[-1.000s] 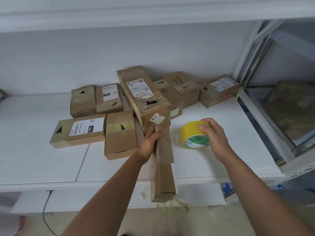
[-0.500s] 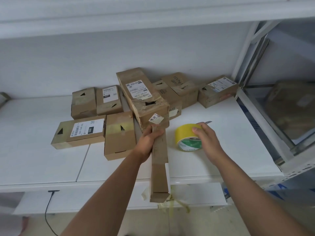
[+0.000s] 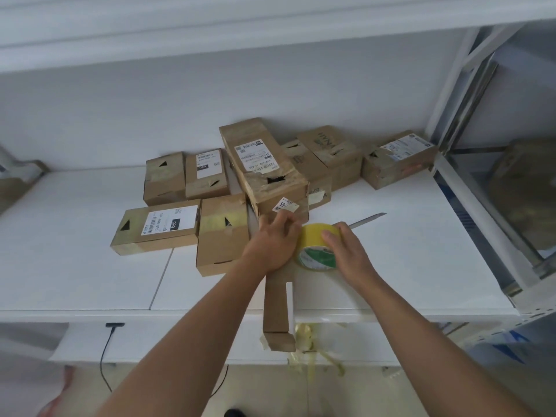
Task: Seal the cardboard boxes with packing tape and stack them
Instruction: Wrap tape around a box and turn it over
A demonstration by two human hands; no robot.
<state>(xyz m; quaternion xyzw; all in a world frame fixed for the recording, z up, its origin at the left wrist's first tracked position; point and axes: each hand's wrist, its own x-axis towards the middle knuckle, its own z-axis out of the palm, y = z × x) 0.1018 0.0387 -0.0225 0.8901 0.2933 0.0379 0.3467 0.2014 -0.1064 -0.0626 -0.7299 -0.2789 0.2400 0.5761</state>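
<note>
Narrow cardboard box (image 3: 278, 308) overhangs shelf (image 3: 90, 284) edge, untaped; my left hand (image 3: 272, 245) fingers grip it, right hand (image 3: 346, 251) fingers pinch yellow tape roll (image 3: 316, 248). Sealing, stacking remain, I judge.

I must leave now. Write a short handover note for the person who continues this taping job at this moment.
Left hand: grips the far end of the long narrow box, which overhangs the shelf edge.
Right hand: holds the yellow tape roll against that box.
A blade lies just behind the roll.
Done: several boxes at the back already carry tape.
Left: tape this box, then stack it with the others.
</note>
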